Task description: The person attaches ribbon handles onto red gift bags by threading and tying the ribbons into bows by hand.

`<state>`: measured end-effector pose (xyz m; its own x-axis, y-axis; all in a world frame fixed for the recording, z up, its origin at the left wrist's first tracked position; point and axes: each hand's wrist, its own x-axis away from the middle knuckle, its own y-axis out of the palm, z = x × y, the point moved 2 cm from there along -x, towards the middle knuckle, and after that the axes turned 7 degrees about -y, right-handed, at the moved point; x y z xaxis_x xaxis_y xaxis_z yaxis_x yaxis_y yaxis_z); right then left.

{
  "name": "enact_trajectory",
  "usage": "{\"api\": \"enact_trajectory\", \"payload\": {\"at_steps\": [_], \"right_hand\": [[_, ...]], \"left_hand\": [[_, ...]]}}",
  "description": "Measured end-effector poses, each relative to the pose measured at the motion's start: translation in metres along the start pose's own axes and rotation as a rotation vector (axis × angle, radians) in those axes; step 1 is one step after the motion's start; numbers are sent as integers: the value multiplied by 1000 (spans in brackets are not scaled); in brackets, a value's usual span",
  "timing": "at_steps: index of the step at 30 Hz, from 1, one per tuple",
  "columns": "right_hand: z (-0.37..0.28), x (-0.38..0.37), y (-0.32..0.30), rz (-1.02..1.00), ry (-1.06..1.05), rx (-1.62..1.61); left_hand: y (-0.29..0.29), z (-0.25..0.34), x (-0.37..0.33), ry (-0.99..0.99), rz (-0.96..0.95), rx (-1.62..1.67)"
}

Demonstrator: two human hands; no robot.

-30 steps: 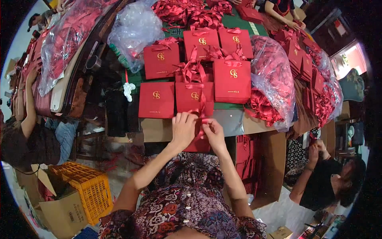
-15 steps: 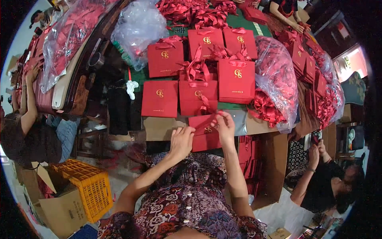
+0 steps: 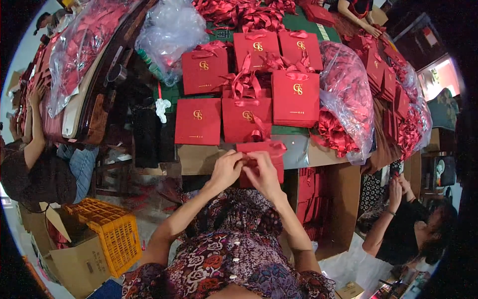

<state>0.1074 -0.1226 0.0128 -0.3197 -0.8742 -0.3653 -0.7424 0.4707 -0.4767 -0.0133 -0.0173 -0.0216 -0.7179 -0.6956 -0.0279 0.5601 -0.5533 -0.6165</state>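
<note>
A small red paper gift bag lies at the table's near edge, partly covered by my hands. Its red ribbon shows as a loop at the bag's upper right. My left hand is closed in a pinch on the ribbon at the bag's left side. Against its fingertips, my right hand bends its fingers in a pinch at the same spot; the bit of ribbon between them is mostly hidden. Just beyond stands another red gift bag with a ribbon on it.
Stacks of red gift bags cover the table ahead, beside a clear plastic sack of ribbons. A ribbon heap lies at the back. Below right is a cardboard box; left, a yellow crate. Other people work on both sides.
My right hand has come down and left from the bag's upper right to meet my left fingertips. The ribbon it held up now loops over the bag's top.
</note>
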Motion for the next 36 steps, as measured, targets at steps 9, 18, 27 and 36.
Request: {"api": "enact_trajectory", "payload": {"at_steps": [9,18,27,36], "right_hand": [[18,4,7,-22,135,-52],[27,8,9,5,111,-58],[25,7,10,186,188,-63],[24,9,10,235,250,206]], "left_hand": [[-2,-15,0,-280,-210,447],[-5,-1,-4,-284,-111,478],[-8,12,-19,-50,79,17],[0,23,-19,16,62,-31]]}}
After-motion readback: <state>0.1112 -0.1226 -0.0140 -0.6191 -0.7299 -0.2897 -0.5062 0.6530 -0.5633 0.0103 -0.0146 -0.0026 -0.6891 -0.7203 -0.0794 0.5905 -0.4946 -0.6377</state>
